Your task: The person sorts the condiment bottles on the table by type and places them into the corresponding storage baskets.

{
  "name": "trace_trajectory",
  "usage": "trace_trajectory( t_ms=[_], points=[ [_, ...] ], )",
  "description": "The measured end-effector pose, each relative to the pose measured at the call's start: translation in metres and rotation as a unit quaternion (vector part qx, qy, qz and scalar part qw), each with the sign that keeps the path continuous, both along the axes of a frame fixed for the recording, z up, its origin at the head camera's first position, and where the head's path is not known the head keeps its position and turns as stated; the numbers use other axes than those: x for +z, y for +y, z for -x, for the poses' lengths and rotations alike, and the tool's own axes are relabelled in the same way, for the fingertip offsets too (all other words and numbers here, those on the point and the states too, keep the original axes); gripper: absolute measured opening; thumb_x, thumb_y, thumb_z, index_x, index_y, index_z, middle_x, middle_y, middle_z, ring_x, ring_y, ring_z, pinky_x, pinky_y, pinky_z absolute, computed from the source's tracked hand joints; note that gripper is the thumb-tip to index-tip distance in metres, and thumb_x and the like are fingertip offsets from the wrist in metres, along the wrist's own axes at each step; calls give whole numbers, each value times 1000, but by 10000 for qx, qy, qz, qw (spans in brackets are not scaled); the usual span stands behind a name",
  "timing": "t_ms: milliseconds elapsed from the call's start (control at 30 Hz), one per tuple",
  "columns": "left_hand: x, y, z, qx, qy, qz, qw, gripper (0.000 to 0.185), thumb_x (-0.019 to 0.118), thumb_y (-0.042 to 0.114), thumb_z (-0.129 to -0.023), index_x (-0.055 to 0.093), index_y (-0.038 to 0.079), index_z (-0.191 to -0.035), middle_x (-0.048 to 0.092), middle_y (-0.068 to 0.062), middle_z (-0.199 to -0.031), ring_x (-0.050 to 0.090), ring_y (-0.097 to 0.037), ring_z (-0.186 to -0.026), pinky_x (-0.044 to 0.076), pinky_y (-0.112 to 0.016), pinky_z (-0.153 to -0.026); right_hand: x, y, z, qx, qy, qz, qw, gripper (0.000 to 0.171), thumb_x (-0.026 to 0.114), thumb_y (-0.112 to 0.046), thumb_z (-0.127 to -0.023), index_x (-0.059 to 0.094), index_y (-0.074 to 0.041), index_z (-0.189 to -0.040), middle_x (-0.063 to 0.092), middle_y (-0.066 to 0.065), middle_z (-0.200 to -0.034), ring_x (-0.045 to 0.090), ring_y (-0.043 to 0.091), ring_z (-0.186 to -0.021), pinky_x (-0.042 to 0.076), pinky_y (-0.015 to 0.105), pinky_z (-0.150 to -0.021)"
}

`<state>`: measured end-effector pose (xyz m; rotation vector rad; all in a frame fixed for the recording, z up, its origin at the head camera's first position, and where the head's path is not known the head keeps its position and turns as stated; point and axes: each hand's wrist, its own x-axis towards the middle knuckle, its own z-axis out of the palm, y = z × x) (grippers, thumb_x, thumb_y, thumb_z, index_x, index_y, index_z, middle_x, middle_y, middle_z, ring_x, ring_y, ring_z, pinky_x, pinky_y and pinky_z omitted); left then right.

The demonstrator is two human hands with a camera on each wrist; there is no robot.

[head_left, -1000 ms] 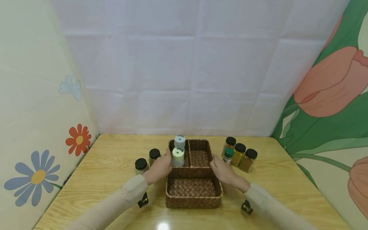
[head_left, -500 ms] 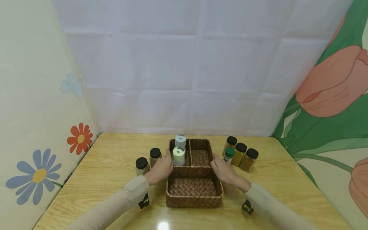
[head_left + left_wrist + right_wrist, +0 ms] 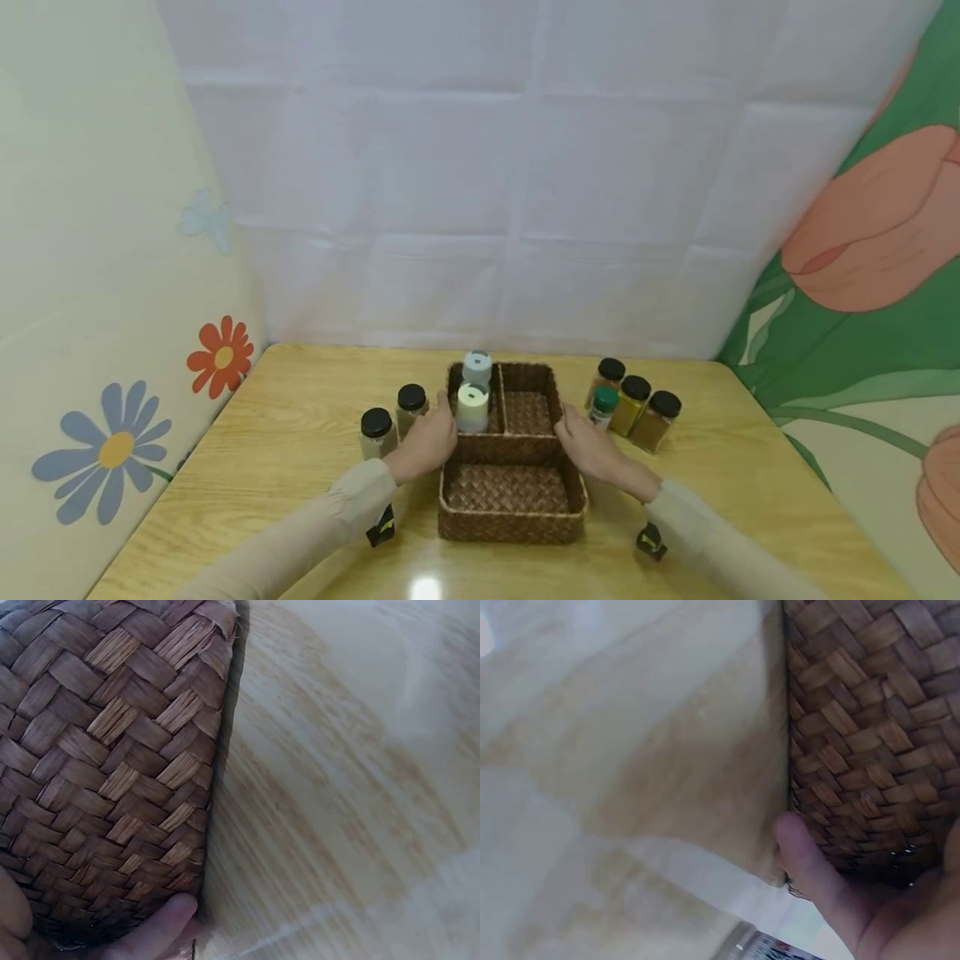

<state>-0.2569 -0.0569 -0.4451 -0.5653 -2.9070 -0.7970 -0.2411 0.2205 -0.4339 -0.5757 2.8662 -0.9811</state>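
Observation:
A brown woven basket [image 3: 513,527] with one wide front compartment and two smaller back ones stands on the table between both hands in the head view. My left hand [image 3: 426,443] grips its left side, and my right hand [image 3: 594,450] holds the opposite side. Two bottles stand in the back-left compartment: one with a whitish top [image 3: 477,367], the other with a pale yellow top [image 3: 472,407]. Each wrist view shows a finger along the basket's woven wall [image 3: 120,757], low down; the rest of each grip is mostly out of frame.
Two black-lidded jars [image 3: 377,425] stand left of the basket, close to the left hand. Right of it, beside the right hand, is a green-capped bottle [image 3: 604,402] with three black-lidded spice jars [image 3: 630,408]. A white cloth [image 3: 510,208] hangs behind the table [image 3: 300,392].
The head view has shifted slightly, so everything appears a little further right. Hands, basket and jars keep their places relative to each other.

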Motion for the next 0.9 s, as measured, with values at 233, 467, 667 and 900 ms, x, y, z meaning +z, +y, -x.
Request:
trace_trajectory(
  t_ms=[233,467,667,900],
  points=[
    [2,2,-1,153,-141,-13,9998,48,38,4,-103,28,-26,-139,47,-4,-48,41,-12,-35,30,-26,-36,8,1,0,178,561,-822,9949,46,34,-10,-107,34,25,-137,31,-7,-46,15,4,-39,15,22,-40],
    [3,4,-3,272,8,32,9996,46,42,4,-102,33,-26,-135,55,-14,-57,56,-22,-43,42,-32,-38,23,1,1,387,1378,-1958,9702,36,44,-9,-104,53,21,-121,29,-6,-48,11,2,-42,12,22,-41],
    [2,5,-2,355,-10,74,9993,46,42,5,-103,33,-25,-136,58,-18,-62,60,-28,-49,45,-35,-41,36,-2,2,435,1195,-2472,9606,23,48,-12,-104,58,-1,-86,31,-3,-54,18,7,-46,17,26,-44],
    [0,5,-3,335,-105,80,9994,47,42,6,-104,32,-24,-138,60,-20,-68,59,-25,-48,43,-33,-40,44,-3,5,579,1089,-2625,9570,35,51,-11,-103,44,-14,-68,37,0,-59,26,10,-47,24,28,-47]
  ],
)
